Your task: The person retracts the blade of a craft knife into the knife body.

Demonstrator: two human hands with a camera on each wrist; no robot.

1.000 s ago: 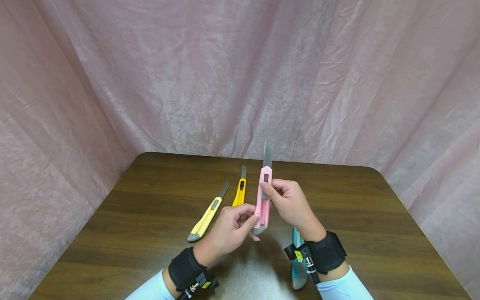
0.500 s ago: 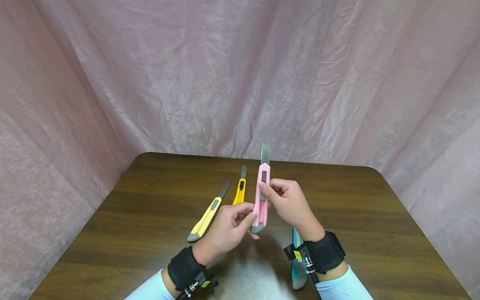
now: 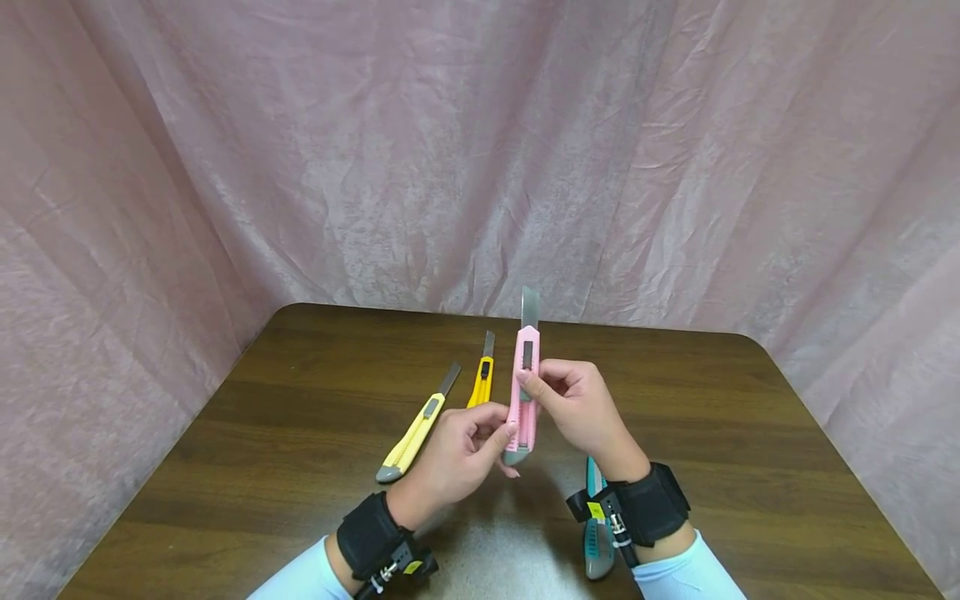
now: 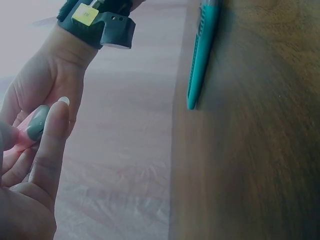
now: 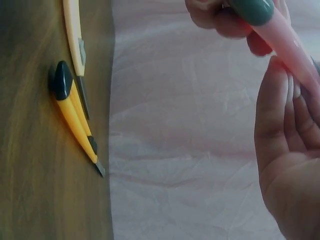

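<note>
A pink utility knife [image 3: 522,425] with a grey end cap is held upright above the table, its wide blade [image 3: 530,308] out at the top. Near the bottom end, my left hand [image 3: 461,454] pinches it between thumb and fingers. My right hand [image 3: 585,408] grips the middle of the body from the right, thumb on the slider. In the left wrist view the grey end cap [image 4: 38,123] shows between the fingers. The right wrist view has the pink body [image 5: 285,42] passing between both hands.
A pale yellow utility knife [image 3: 412,437] and a deeper yellow one [image 3: 482,383], blades out, lie left of the hands; the left hand partly covers the deeper yellow one. Beneath the right wrist lies a teal utility knife [image 3: 597,550]. The brown wooden table [image 3: 300,392] ends at a pink curtain [image 3: 420,167].
Over the second, the pink utility knife has shifted slightly left, with both hands still on it. Its blade stays out. The other knives lie where they were.
</note>
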